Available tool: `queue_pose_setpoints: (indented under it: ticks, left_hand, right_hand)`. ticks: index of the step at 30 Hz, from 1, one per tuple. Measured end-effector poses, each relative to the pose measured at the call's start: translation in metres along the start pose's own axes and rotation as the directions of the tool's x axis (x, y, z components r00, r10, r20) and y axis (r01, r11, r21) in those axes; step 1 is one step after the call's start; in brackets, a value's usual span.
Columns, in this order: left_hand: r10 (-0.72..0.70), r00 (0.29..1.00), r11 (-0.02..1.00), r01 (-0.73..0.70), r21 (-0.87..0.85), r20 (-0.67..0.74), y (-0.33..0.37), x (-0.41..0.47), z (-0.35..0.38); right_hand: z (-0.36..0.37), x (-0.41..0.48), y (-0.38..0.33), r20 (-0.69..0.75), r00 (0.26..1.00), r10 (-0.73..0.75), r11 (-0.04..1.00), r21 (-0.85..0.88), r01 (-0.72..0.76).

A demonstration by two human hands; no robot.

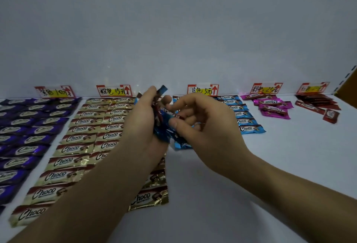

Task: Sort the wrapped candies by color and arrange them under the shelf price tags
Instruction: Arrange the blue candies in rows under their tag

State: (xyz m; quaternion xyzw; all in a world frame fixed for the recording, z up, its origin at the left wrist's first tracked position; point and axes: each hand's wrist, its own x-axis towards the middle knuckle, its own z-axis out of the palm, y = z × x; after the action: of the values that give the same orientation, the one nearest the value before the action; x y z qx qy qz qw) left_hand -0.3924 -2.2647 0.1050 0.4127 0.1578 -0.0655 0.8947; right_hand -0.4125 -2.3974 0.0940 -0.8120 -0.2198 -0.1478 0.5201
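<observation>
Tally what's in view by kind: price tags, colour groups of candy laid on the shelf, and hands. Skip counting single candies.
Price tags: 5
Candy colour groups: 5 (purple, gold, blue, pink, red)
Hands: 2 (left hand, right hand), both holding blue candies
Total: 12

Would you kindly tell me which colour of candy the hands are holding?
The blue candies: the left hand grips a bunch and the right hand pinches one. Every other colour lies on the shelf.
</observation>
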Motion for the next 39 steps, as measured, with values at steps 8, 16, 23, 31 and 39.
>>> queue_pose_setpoints:
  ticks: [8, 16, 23, 31, 39]
  left_hand:
    - [0.158, 0.983, 0.985, -0.15, 0.087, -0.094, 0.006, 0.0, -0.001]
    - [0.091, 0.993, 0.995, -0.087, -0.043, 0.077, 0.004, -0.002, 0.004]
    - [0.051, 0.975, 0.996, -0.067, 0.067, 0.218, -0.006, -0.018, 0.015]
    - [0.134, 0.939, 0.899, -0.25, 0.36, 0.317, -0.024, -0.027, 0.02]
    - [0.121, 0.962, 0.898, -0.211, 0.385, 0.245, -0.024, -0.025, 0.016]
  right_hand:
    - [-0.019, -0.011, -0.016, 0.06, 0.998, 0.014, 0.973, 0.23, -0.028]
    - [-0.082, -0.011, 0.015, -0.098, 0.964, 0.247, 0.922, 0.329, -0.203]
    - [-0.141, -0.04, 0.04, -0.076, 0.993, -0.089, 0.92, -0.388, 0.053]
    - [-0.142, -0.068, 0.075, 0.21, 0.974, -0.084, 0.799, -0.571, 0.192]
    - [-0.142, -0.072, 0.079, 0.131, 0.991, 0.005, 0.737, -0.67, 0.086]
